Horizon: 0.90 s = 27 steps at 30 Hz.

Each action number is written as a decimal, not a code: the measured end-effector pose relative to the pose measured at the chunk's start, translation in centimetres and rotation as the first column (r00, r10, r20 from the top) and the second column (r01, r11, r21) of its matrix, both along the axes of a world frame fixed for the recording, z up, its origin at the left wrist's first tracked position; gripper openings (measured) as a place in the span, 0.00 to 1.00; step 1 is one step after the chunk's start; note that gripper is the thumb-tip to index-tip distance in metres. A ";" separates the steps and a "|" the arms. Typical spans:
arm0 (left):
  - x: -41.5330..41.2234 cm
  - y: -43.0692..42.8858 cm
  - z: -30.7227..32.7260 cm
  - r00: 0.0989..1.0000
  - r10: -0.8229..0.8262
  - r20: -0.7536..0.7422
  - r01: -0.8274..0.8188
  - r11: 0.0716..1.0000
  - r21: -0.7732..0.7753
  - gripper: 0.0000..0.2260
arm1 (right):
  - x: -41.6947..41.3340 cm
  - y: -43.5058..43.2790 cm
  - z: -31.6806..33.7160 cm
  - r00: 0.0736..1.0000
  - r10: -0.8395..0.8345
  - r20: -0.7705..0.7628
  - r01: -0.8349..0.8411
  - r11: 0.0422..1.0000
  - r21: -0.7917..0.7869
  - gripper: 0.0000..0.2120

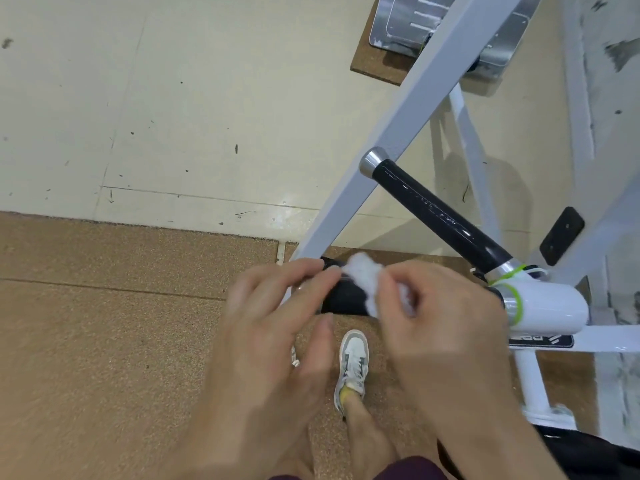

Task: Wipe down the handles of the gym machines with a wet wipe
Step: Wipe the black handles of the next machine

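Note:
A white wet wipe (362, 271) is bunched between both hands, just above a short black handle (344, 299) of a white gym machine. My right hand (440, 327) pinches the wipe's right side and covers that end of the handle. The fingertips of my left hand (277, 327) pinch the wipe's left edge. A second, longer black handle (436, 211) with a chrome end cap runs diagonally above, glossy and untouched.
The white machine frame (398, 133) slants from top right toward the hands; its hub with green bands (547, 306) sits on the right. A metal footplate (443, 26) lies at the top. My sneaker (353, 365) stands on the cork mat (104, 323) below.

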<state>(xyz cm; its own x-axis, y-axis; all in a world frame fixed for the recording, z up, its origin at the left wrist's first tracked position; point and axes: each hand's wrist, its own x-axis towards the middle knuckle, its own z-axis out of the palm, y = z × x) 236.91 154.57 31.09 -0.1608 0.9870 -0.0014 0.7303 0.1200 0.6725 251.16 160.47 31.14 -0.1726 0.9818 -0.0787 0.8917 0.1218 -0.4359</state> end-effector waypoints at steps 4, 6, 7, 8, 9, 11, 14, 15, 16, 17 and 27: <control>0.2 0.3 -0.3 0.993 -0.057 -0.100 0.061 0.997 0.041 0.17 | -1.0 0.1 1.4 1.000 -0.012 -0.021 0.012 1.000 -0.015 0.09; 0.2 0.5 -0.2 0.982 -0.128 -0.136 0.134 0.990 0.038 0.19 | -2.0 0.1 1.4 0.995 0.099 0.000 -0.097 0.965 -0.242 0.13; 0.2 0.7 0.0 0.971 -0.173 -0.164 0.178 0.984 0.014 0.20 | -1.9 0.2 1.6 0.992 0.108 -0.071 -0.124 0.946 -0.299 0.15; 0.2 1.0 0.3 0.956 -0.213 -0.201 0.214 0.977 -0.018 0.21 | -1.4 0.4 2.0 0.983 0.063 -0.175 -0.122 0.929 -0.349 0.15; 0.2 1.4 0.6 0.938 -0.254 -0.235 0.247 0.967 -0.059 0.22 | -0.6 0.4 2.3 0.962 0.002 -0.273 -0.107 0.923 -0.371 0.12; 0.3 2.2 1.1 0.892 -0.333 -0.307 0.306 0.943 -0.133 0.23 | 0.7 0.0 2.5 0.939 -0.048 -0.340 -0.070 0.942 -0.328 0.09; 0.7 3.5 1.0 0.800 -0.413 -0.436 0.378 0.910 -0.169 0.19 | 2.3 -0.3 1.7 0.935 -0.126 -0.332 0.046 0.970 -0.238 0.05; 0.8 3.8 0.9 0.782 -0.430 -0.451 0.390 0.902 -0.183 0.17 | 2.6 -0.6 1.4 0.926 -0.140 -0.350 0.059 0.971 -0.233 0.05; 1.0 4.1 1.1 0.779 -0.451 -0.436 0.399 0.892 -0.210 0.16 | 2.7 -1.0 1.1 0.918 -0.144 -0.369 0.062 0.972 -0.225 0.04; 1.2 4.5 1.4 0.787 -0.474 -0.394 0.401 0.879 -0.257 0.15 | 2.6 -1.4 0.9 0.914 -0.141 -0.381 0.063 0.975 -0.212 0.03; 0.6 5.6 1.3 0.808 -0.518 -0.281 0.437 0.847 -0.304 0.12 | 3.6 -3.0 -0.3 0.861 -0.170 -0.480 0.101 0.981 -0.167 0.06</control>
<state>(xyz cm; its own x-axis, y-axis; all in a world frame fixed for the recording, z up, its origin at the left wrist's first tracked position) 237.46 160.21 32.44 0.3007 0.9187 -0.2559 0.9083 -0.1941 0.3706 254.77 157.43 30.81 -0.0890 0.9849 -0.1487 0.5622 -0.0735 -0.8237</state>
